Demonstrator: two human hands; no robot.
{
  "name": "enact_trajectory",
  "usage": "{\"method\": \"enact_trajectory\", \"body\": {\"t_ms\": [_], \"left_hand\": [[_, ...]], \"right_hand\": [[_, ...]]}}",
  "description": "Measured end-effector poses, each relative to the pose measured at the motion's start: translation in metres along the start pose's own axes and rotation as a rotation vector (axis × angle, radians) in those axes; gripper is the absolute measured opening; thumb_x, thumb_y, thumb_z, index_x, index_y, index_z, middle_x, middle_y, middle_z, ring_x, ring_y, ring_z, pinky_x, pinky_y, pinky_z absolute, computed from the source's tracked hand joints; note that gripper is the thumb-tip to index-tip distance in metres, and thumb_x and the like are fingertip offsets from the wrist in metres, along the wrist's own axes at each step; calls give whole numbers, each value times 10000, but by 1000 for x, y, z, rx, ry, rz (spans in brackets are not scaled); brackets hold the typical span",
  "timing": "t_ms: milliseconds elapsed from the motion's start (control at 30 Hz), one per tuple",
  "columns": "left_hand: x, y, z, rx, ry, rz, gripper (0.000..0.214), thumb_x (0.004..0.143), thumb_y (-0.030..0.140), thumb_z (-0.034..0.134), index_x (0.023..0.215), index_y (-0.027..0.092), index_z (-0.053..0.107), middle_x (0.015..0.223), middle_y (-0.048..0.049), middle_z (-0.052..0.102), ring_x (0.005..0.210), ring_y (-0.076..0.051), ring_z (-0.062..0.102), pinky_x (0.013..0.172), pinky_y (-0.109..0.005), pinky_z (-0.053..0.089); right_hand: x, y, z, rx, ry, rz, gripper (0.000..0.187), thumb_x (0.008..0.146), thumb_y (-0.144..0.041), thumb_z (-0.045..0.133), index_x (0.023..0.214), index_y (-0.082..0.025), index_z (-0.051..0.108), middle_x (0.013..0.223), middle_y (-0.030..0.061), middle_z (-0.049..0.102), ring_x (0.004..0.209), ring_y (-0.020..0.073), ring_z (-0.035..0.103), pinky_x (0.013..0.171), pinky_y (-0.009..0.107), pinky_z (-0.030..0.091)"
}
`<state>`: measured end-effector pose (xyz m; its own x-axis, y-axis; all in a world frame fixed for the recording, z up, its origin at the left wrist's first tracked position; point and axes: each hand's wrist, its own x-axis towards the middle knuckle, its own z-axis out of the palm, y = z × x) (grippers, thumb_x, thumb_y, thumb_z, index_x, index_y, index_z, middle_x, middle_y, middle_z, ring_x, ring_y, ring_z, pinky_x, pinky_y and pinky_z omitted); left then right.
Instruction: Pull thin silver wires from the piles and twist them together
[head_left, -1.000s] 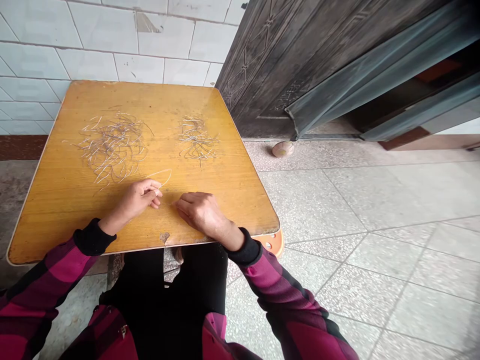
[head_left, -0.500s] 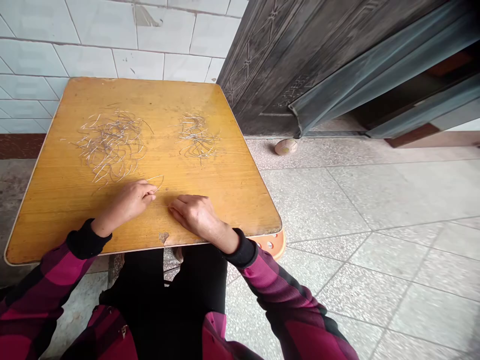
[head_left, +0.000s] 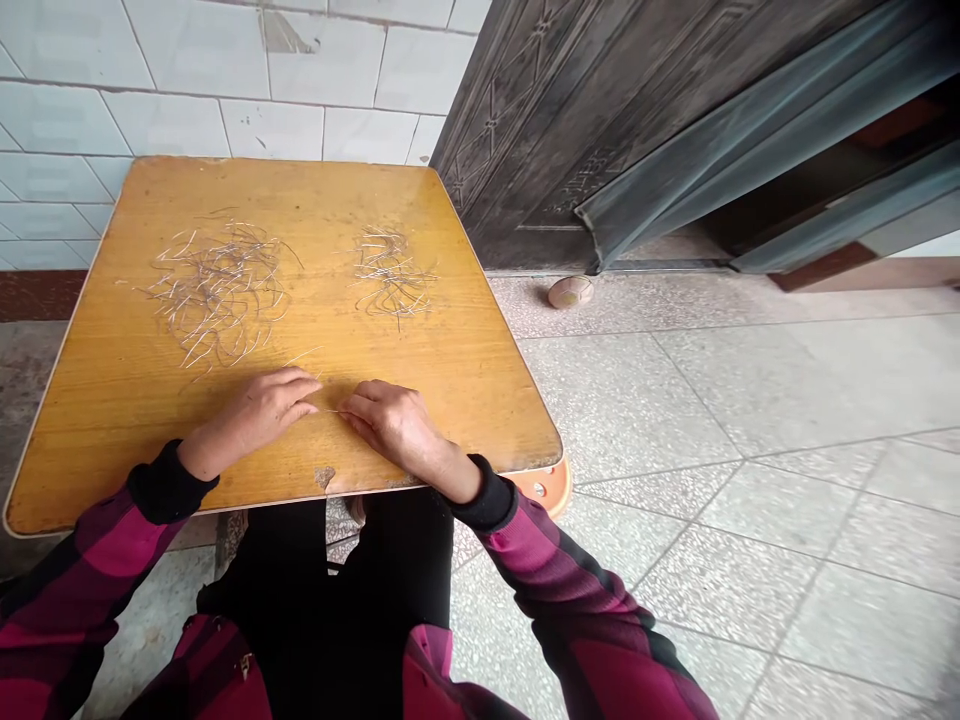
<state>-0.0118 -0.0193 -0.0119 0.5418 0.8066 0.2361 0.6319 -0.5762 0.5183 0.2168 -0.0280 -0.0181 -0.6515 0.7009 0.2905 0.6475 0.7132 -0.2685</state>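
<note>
The fingers of the left hand [head_left: 259,408] are parted from its thumb, the tips pointing right and hanging just over the near half of the wooden table [head_left: 480,400]. Facing them, the right hand [head_left: 397,422] has thumb and forefinger closed together, pinching a thin, pale strand [head_left: 330,410]. From that pinch the strand runs left across the narrow space between the hands, up to the left thumb tip; I can't make out whether it touches there. A fine, light length also shows on the far side of the left fingers, slanting away to the right, though I can't tell if it's the same piece.

Beyond the left hand, toward the far left, a large tangled heap [head_left: 223,285] of such strands lies spread out. A smaller heap [head_left: 391,270] sits to its right, on the far side of the right hand and well apart from it.
</note>
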Motion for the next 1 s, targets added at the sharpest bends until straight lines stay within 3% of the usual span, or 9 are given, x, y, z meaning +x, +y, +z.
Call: {"method": "enact_trajectory", "body": {"t_ms": [167, 233, 367, 467, 667, 767, 1000], "left_hand": [[3, 7, -12, 83, 126, -85, 187, 912, 221, 538, 982, 184, 707, 971, -87, 711, 899, -218, 643, 839, -350, 497], [12, 6, -18, 119, 122, -80, 187, 903, 212, 531, 912, 177, 714, 935, -85, 696, 888, -217, 624, 822, -341, 473], [41, -10, -17, -22, -144, -129, 110, 811, 173, 606, 757, 166, 701, 783, -34, 648, 683, -146, 573, 664, -267, 418], [53, -24, -12, -150, -222, -191, 71, 748, 165, 631, 743, 168, 702, 761, -19, 644, 665, -128, 565, 632, -238, 398], [49, -32, -10, -160, -285, -112, 204, 684, 96, 551, 781, 173, 713, 845, -29, 626, 681, -112, 552, 637, -228, 404], [43, -31, -12, -118, -259, -56, 189, 666, 77, 536, 728, 174, 687, 893, -39, 603, 756, -133, 563, 685, -243, 429], [36, -21, -12, -106, -246, 63, 166, 777, 95, 531, 742, 181, 670, 990, -61, 647, 937, -185, 601, 870, -310, 458]], "right_hand": [[-5, -7, 3, -74, -5, -6, 208, 971, -206, 498, 882, -175, 683, 761, 27, 638, 682, 134, 509, 606, 291, 303], [-6, -13, 5, -111, -14, -6, 210, 966, -203, 502, 837, -176, 666, 746, 21, 625, 669, 135, 494, 601, 298, 295], [-6, -25, 11, -174, 0, -7, 223, 945, -156, 513, 749, -173, 618, 733, 21, 601, 672, 139, 474, 601, 301, 289], [-7, -30, 15, -176, 5, -11, 207, 938, -142, 525, 753, -168, 616, 747, 28, 600, 688, 146, 474, 609, 300, 301], [-6, -31, 19, -151, 21, -30, 144, 934, -151, 546, 869, -179, 672, 787, 38, 613, 739, 173, 486, 652, 309, 339], [-5, -27, 22, -145, 31, -14, 167, 941, -153, 530, 888, -183, 686, 786, 46, 608, 749, 180, 479, 671, 317, 349], [-9, -25, 26, -86, 41, 7, 203, 958, -161, 497, 885, -193, 684, 786, 35, 595, 757, 174, 473, 693, 311, 371]]}}
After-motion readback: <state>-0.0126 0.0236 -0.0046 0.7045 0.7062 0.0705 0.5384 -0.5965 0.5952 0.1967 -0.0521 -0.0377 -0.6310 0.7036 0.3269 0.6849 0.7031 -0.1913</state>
